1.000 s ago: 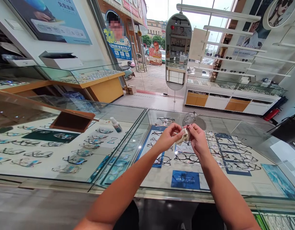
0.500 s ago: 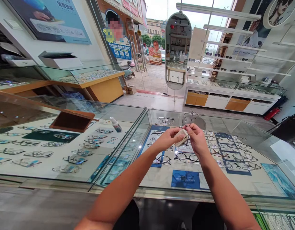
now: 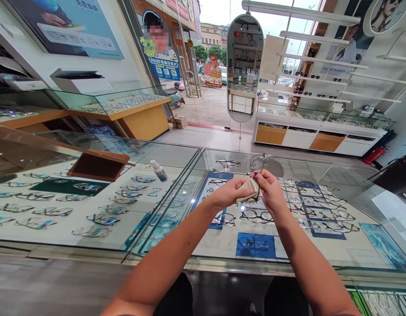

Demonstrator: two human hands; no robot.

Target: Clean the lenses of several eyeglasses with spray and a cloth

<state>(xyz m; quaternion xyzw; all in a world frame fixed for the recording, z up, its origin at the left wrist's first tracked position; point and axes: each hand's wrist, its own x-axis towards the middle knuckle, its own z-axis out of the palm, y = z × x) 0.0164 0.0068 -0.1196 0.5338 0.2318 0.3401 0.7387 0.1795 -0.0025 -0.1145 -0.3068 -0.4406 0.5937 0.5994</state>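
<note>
The left hand has its fingers clamped on one cloth; the right hand pinches one pair of glasses, raised above the case. Beneath, two dark frames lie behind one blue card. One bottle is leftward, one mirror beyond.

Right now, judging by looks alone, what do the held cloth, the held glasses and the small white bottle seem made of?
Cloth: soft, matte beige fabric; it folds between the hands.
Glasses: thin, dark rim, perhaps metal; see-through lenses, glass or plastic unclear.
Bottle: probably smooth plastic, judging by its pale, even surface.
</note>
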